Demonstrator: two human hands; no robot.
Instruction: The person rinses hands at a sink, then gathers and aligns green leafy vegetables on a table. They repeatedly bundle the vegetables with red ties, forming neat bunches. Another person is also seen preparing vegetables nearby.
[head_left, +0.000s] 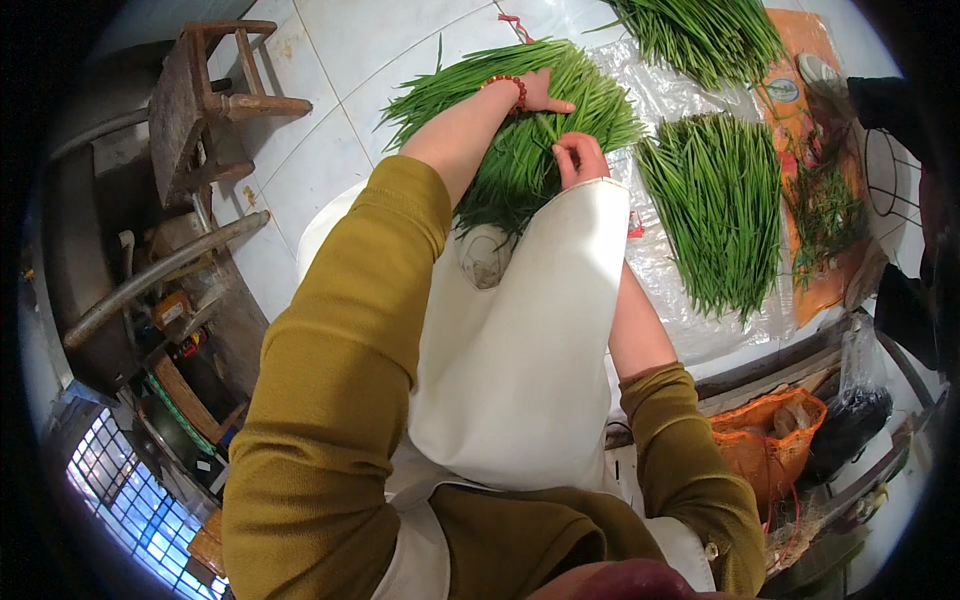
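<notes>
A loose heap of long green chives (517, 161) lies on the floor before my knees, with its pale stalk ends towards the right. My left hand (536, 90), with a red bead bracelet at the wrist, rests palm down on top of the heap. Its thumb stands apart from the index finger; the other fingertips are partly hidden. Just below it, my right hand (581, 159) pinches a few stalks between thumb and fingertips. My white apron (517, 360) hides part of the right wrist and the heap's lower edge.
Two more chive piles (716, 214) lie at the right on clear plastic sheeting (697, 330). An orange sack (814, 300) bears leaf scraps. Another person's shoe (821, 75) is at its far end. A wooden stool (180, 120) stands left; an orange mesh bag (772, 450) sits lower right.
</notes>
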